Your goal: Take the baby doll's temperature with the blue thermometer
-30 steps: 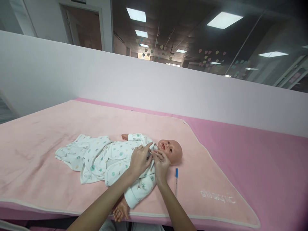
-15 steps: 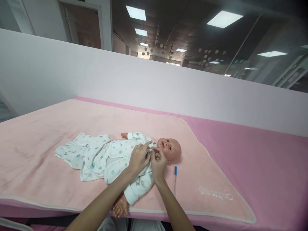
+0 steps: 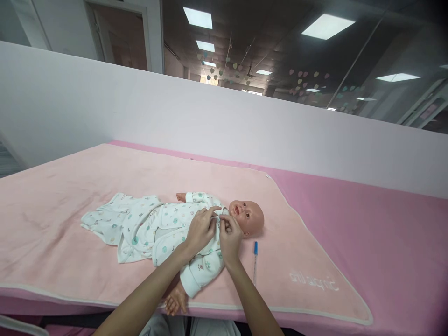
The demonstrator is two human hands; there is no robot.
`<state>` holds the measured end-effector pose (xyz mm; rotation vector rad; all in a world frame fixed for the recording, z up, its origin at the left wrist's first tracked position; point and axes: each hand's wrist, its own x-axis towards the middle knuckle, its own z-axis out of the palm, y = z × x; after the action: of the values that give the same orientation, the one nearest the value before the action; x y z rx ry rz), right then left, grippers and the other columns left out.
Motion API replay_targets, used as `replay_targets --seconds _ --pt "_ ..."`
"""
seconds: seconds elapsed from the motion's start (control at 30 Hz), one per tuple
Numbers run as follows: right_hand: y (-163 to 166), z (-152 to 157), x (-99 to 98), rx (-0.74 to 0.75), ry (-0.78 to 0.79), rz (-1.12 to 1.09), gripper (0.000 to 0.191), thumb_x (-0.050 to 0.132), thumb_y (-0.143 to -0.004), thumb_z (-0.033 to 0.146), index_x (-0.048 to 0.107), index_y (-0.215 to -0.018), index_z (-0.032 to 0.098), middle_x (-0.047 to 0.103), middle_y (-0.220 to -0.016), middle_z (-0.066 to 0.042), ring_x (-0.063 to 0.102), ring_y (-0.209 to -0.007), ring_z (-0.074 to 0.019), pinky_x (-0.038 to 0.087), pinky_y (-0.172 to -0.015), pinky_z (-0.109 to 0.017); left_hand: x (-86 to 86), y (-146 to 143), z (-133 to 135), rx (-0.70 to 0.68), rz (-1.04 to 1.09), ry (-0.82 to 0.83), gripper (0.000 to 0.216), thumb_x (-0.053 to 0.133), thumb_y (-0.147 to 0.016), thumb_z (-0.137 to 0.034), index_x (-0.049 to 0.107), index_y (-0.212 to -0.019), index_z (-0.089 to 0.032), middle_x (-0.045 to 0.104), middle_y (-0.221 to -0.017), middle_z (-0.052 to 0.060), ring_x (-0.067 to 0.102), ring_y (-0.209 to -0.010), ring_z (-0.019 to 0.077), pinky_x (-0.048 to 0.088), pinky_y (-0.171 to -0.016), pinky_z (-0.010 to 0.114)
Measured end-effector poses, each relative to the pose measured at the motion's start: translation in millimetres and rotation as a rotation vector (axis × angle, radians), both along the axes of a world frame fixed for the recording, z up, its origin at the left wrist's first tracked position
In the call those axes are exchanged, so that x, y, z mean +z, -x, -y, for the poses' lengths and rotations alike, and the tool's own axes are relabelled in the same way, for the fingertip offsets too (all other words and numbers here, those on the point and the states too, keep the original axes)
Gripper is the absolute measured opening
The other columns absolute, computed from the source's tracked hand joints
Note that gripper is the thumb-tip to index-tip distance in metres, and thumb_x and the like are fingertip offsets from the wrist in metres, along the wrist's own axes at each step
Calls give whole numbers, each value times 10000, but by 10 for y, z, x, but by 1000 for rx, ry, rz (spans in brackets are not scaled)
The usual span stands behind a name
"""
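A baby doll [image 3: 249, 215] lies on its back on a pale pink blanket [image 3: 105, 177], head to the right. It wears a white garment [image 3: 164, 226] with small green and teal prints. My left hand [image 3: 201, 229] and my right hand [image 3: 230, 238] meet at the garment's collar, just below the doll's chin. Both pinch the fabric edge there, fingertips almost touching. One doll hand [image 3: 175, 300] sticks out of a sleeve near the blanket's front edge.
A blue-capped pen [image 3: 255, 261] lies on the blanket right of my right wrist. The blanket covers a brighter pink surface [image 3: 367, 228] that runs on to the right. A white partition wall [image 3: 210, 121] stands behind it, with glass above.
Both hands have stayed at the doll's collar, with the fingers shifting slightly closer together. The view has drifted a little; the doll has not moved.
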<state>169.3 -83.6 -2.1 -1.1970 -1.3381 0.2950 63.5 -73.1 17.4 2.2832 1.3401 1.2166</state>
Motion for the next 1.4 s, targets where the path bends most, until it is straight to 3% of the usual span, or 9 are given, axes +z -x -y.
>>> replay_targets --seconds 0.2,0.43,0.8,1.07,1.27,1.4 --pt "15 15 17 -6 -56 42 169 440 -804 194 606 -778 171 581 -804 -45 537 -713 -135 438 -601 -230 48 13 16 -31 119 68 396 388 -780 -73 484 -1126 -239 619 -840 9 529 -842 186 407 -786 324" --pt "46 8 -23 -68 -68 144 120 435 -750 142 529 -683 172 469 -680 4 402 -502 -83 384 -492 -209 67 14 26 -24 83 91 456 349 -742 -38 515 -1107 -255 616 -809 3 505 -816 190 411 -755 320" --pt "22 27 -30 -114 -89 356 125 470 -789 217 517 -678 180 475 -661 -5 460 -587 -118 390 -551 -237 50 10 10 -1 149 139 416 359 -726 -44 555 -1035 -243 588 -807 12 523 -821 186 419 -754 326" --pt "48 50 -21 -114 -83 301 128 458 -830 236 552 -760 185 516 -750 -24 469 -596 -116 399 -575 -245 39 29 -8 -45 256 177 397 364 -733 -43 541 -1039 -224 609 -823 6 545 -829 175 417 -779 327" --pt "46 47 5 -87 23 202 122 508 -791 240 565 -704 176 521 -712 -2 451 -550 -97 394 -559 -226 16 -10 12 52 247 139 338 388 -757 -72 526 -1027 -221 613 -868 8 548 -860 177 423 -779 327" --pt "41 37 12 -53 31 121 109 512 -773 226 563 -694 171 515 -715 -1 436 -534 -88 386 -542 -216 22 5 -6 18 241 156 303 382 -755 -70 530 -980 -209 608 -884 16 534 -873 186 409 -785 334"
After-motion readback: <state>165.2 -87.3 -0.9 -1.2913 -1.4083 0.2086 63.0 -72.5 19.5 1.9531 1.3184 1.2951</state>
